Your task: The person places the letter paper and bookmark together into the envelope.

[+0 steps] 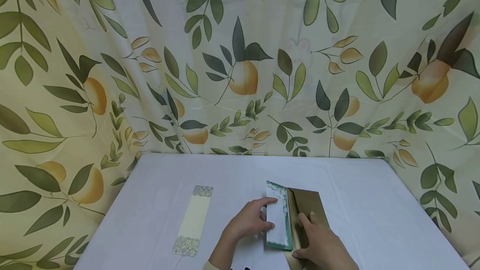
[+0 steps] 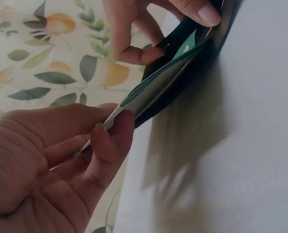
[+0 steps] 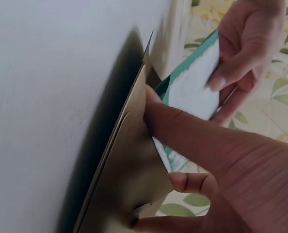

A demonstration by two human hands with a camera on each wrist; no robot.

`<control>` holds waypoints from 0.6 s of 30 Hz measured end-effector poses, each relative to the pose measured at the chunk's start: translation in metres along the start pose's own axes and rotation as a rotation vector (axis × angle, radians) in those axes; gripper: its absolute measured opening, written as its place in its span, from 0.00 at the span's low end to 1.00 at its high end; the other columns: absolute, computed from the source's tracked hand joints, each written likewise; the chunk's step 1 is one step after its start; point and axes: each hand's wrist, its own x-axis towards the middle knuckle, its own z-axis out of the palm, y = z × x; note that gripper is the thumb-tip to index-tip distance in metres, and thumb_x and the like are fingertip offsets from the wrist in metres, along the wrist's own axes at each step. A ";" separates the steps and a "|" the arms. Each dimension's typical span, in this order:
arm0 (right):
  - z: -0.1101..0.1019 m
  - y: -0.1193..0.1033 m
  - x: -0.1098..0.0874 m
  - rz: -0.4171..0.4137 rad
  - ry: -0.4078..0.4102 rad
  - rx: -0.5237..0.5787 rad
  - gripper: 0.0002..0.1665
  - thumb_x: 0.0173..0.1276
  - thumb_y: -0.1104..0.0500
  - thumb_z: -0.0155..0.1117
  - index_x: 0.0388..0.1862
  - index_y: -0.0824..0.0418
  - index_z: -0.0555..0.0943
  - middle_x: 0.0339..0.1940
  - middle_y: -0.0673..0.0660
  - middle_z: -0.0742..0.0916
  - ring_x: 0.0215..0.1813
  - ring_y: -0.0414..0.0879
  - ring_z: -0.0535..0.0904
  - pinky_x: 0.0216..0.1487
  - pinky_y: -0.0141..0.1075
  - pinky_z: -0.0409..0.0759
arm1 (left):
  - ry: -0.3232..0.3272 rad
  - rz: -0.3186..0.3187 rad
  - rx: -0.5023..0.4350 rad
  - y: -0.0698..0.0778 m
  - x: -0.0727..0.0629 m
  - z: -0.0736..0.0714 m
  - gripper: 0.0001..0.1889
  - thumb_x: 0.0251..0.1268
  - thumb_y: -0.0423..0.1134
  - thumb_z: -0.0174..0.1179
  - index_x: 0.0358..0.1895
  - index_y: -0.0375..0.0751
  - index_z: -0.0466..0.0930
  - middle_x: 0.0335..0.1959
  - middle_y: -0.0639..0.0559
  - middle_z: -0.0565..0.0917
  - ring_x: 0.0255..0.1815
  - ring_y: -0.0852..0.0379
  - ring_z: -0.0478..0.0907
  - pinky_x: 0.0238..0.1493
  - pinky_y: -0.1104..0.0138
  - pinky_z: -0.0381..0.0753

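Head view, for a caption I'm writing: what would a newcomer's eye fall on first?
Probably the fruit-patterned cloth behind the white table. Next, the green-edged card in the left hand and, to its right, the gold envelope in the right hand. A pale strip lies left of both.

"How is the head view set?"
"Well back from the grip and above it, facing forward and down over the table (image 1: 375, 211) to the patterned cloth (image 1: 262, 70) beyond."
"And the wrist views?"
"Close in: one beside the left hand (image 2: 56, 155), one beside the right hand (image 3: 231, 162), each facing across the grip to the other; the two share both hands and the card (image 3: 195, 90)."
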 end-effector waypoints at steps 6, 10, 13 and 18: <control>-0.002 -0.005 -0.002 0.000 0.000 0.047 0.64 0.39 0.37 0.89 0.69 0.67 0.72 0.67 0.86 0.70 0.59 0.78 0.77 0.49 0.67 0.78 | 0.012 -0.005 0.017 0.000 0.002 0.000 0.34 0.53 0.25 0.77 0.67 0.38 0.79 0.34 0.55 0.79 0.18 0.61 0.75 0.25 0.69 0.72; -0.003 -0.004 -0.005 -0.026 -0.005 0.071 0.64 0.40 0.38 0.89 0.69 0.68 0.71 0.67 0.87 0.70 0.59 0.78 0.76 0.49 0.67 0.78 | 0.002 -0.017 0.018 0.002 0.001 0.000 0.34 0.53 0.24 0.77 0.66 0.38 0.79 0.31 0.56 0.80 0.17 0.60 0.75 0.23 0.69 0.71; -0.004 -0.005 -0.006 -0.030 -0.017 0.089 0.62 0.40 0.37 0.89 0.68 0.66 0.72 0.68 0.86 0.69 0.60 0.78 0.75 0.50 0.67 0.77 | -0.014 -0.025 0.022 0.003 0.000 0.001 0.34 0.53 0.23 0.77 0.66 0.37 0.79 0.23 0.54 0.81 0.15 0.58 0.75 0.24 0.69 0.71; -0.003 -0.007 -0.005 -0.013 -0.041 0.082 0.59 0.40 0.35 0.88 0.65 0.61 0.74 0.68 0.85 0.70 0.60 0.78 0.76 0.50 0.69 0.77 | -0.009 -0.036 0.106 0.004 0.003 0.005 0.34 0.51 0.28 0.79 0.65 0.40 0.81 0.45 0.49 0.87 0.28 0.61 0.77 0.44 0.67 0.75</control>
